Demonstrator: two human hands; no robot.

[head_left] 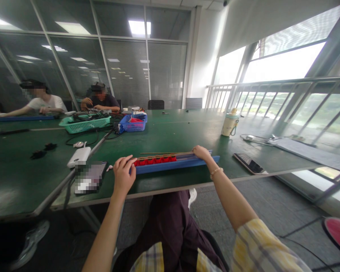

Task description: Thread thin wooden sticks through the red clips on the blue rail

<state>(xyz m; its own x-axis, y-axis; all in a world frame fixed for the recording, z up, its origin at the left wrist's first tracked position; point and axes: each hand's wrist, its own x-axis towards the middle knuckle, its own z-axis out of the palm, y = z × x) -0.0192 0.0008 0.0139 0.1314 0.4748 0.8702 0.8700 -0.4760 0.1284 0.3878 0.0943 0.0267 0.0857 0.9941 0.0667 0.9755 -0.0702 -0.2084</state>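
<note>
A long blue trough (175, 165) lies near the table's front edge, with several red block-like pieces (157, 160) lined up in its left part. Thin tan sticks (166, 155) run lengthwise along the top of the red pieces. My left hand (124, 173) is closed around the trough's left end, its fingertips at the left ends of the sticks. At the right end, my right hand (201, 152) has its fingers closed on the sticks above the trough. Its fingertips are partly hidden. One more thin stick (147, 153) shows just behind the trough.
Left of the trough lie a phone (91, 177) and a white device (79, 156). Another phone (248, 163) and a cream tumbler (229, 124) are to the right. Green (86, 126) and blue (134, 125) baskets stand farther back, beyond which two people sit.
</note>
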